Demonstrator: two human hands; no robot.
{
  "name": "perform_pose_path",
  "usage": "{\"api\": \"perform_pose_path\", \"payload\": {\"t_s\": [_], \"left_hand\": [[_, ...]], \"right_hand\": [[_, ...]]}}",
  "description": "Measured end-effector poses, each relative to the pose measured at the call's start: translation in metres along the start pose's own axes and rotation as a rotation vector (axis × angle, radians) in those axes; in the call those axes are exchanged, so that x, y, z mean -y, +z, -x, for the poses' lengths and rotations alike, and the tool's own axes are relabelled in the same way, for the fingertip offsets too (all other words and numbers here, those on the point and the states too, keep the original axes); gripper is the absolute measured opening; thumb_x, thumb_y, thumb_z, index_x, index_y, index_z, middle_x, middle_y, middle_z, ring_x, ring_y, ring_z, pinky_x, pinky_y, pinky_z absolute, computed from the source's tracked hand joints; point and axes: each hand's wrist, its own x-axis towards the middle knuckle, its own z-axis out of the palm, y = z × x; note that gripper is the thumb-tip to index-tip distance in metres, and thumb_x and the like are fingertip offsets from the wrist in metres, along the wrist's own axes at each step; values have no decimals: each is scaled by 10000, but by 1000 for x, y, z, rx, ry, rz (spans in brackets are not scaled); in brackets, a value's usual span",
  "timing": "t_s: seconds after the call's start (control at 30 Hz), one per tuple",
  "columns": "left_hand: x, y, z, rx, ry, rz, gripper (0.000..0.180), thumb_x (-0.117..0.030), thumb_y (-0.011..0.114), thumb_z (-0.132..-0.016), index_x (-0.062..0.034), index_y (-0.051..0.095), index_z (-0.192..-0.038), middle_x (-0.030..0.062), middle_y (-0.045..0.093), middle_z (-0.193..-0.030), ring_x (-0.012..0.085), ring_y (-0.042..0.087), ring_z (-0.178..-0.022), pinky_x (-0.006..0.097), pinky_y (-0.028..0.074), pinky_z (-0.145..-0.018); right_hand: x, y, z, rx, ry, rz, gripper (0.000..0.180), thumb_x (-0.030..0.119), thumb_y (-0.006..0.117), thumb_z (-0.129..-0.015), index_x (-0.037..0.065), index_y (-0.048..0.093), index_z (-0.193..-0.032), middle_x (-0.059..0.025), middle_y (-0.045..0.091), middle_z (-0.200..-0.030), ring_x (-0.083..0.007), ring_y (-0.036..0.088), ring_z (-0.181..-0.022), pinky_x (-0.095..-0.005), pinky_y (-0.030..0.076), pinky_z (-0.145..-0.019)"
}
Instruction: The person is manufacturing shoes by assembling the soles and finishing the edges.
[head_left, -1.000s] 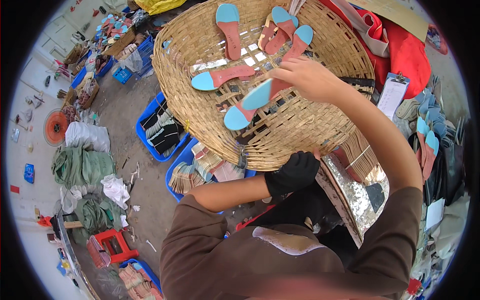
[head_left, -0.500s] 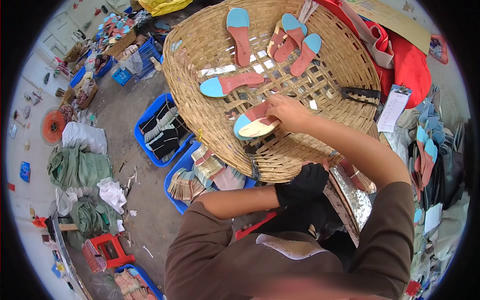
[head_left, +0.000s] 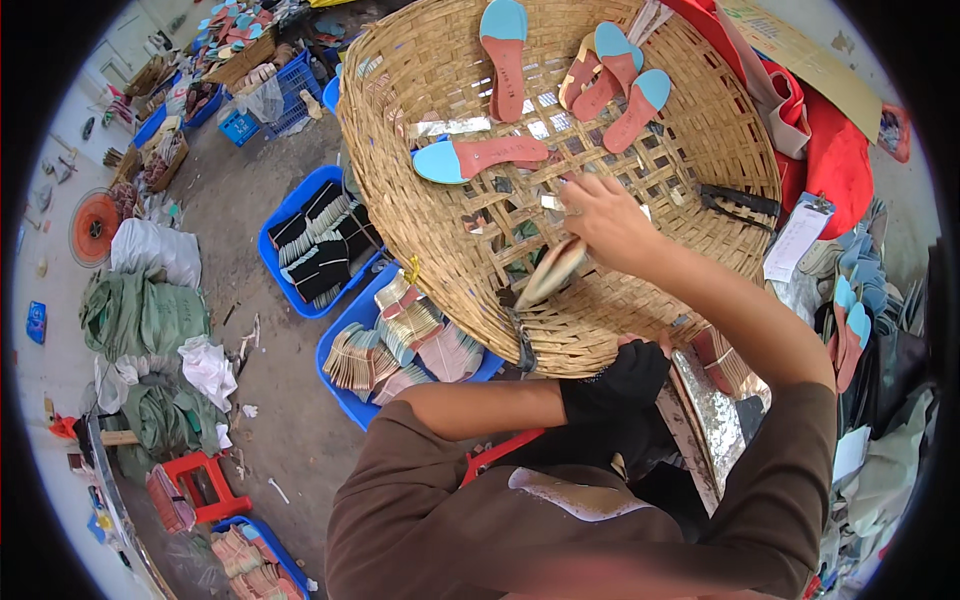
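My right hand is inside the tilted wicker basket, closed on shoe insoles that stand edge-on and are blurred by motion. My left hand, in a black fingerless glove, is closed at the basket's near rim; its fingers are partly hidden. More red-brown insoles with pale blue ends lie in the basket: one pair upright at the far side, one insole lying sideways left of my right hand, and a fanned group farther right.
Left of the basket, blue crates on the floor hold black-and-pale stacks and bundled insoles. A red stool and green sacks stand farther left. A clipboard and red cloth are at the right.
My right hand has lifted slightly and turned the insoles from lying face-up to edge-on. The basket appears shifted a little up and right in view. The left hand stays at the rim.
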Motion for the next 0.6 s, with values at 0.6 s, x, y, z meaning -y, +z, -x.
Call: {"api": "perform_pose_path", "payload": {"t_s": [0.6], "left_hand": [[-11,-1,2,41,-59,85,435,-191,505,-894,42,631,-1239,55,524,-809,205,581,-797,355,466,-804]], "right_hand": [[-31,38,-96,-50,318,-510,581,249,831,-774,39,613,-1269,-206,674,-1131,-388,644,-1042,-474,461,-971]]}}
